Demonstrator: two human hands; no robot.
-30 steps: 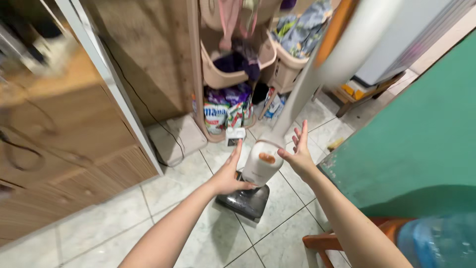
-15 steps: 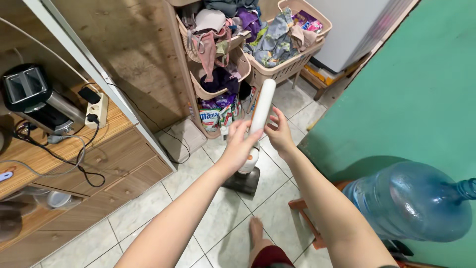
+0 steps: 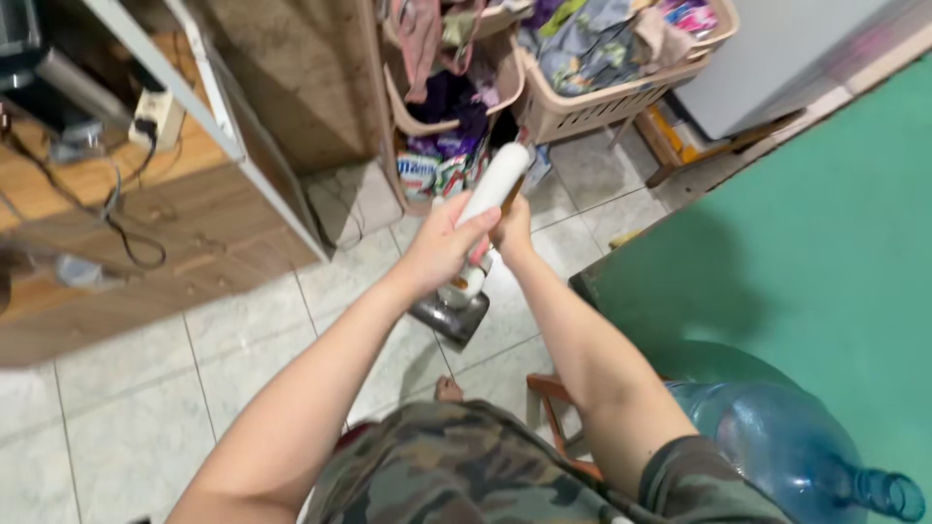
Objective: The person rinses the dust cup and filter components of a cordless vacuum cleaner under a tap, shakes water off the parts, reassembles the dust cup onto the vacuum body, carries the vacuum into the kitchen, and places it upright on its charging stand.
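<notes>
My left hand [image 3: 445,243] and my right hand [image 3: 512,225] both grip the white upright handle [image 3: 495,180] of a stick vacuum. The handle rises toward the camera from between my hands. Its white body continues down to a dark grey floor head [image 3: 449,316] resting on the pale tiled floor, just ahead of my bare foot [image 3: 448,390]. My fingers wrap around the handle, the left hand a little lower than the right.
Beige laundry baskets [image 3: 592,102] full of clothes stand at the back, with detergent packs [image 3: 432,175] below. A wooden cabinet [image 3: 146,233] with a power strip and cables is on the left. A green wall [image 3: 825,252] and a blue water jug [image 3: 796,451] are on the right.
My hands went from resting open around the vacuum body to gripping its raised handle. The view has moved closer and tilted down, showing my camouflage shirt.
</notes>
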